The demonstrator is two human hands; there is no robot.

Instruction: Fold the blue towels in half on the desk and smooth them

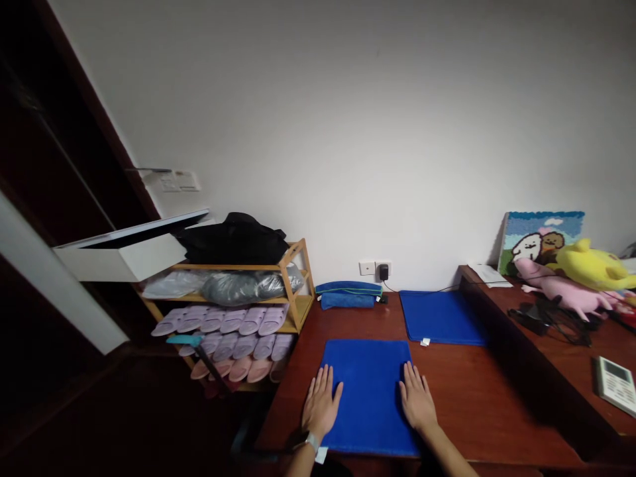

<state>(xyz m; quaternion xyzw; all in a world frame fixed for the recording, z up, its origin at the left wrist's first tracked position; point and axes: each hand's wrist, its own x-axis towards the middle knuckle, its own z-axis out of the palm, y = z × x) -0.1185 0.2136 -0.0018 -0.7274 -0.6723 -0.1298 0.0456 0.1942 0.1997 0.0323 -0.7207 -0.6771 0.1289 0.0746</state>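
Note:
A blue cloth (pixel 370 397), rectangular and spread flat, lies on the reddish-brown wooden table (pixel 467 404) in front of me. Flat on its left edge rests my left hand (pixel 321 403), fingers stretched out and thumb apart. My right hand (pixel 416 399) lies likewise along the right edge, its fingers extended. Neither hand grips anything. A small white tag (pixel 321 455) sticks out at the cloth's near left corner. Farther back on the right lies a second flat blue cloth (pixel 442 318) with a white tag at its near edge.
By the wall lies a folded blue bundle (pixel 348 296) near a plugged-in black adapter (pixel 383 271). A raised surface (pixel 541 311) on the right bears plush toys (pixel 591 265), cables and a calculator-like device (pixel 616 384). To the left stands a wooden rack (pixel 297 291) of slippers.

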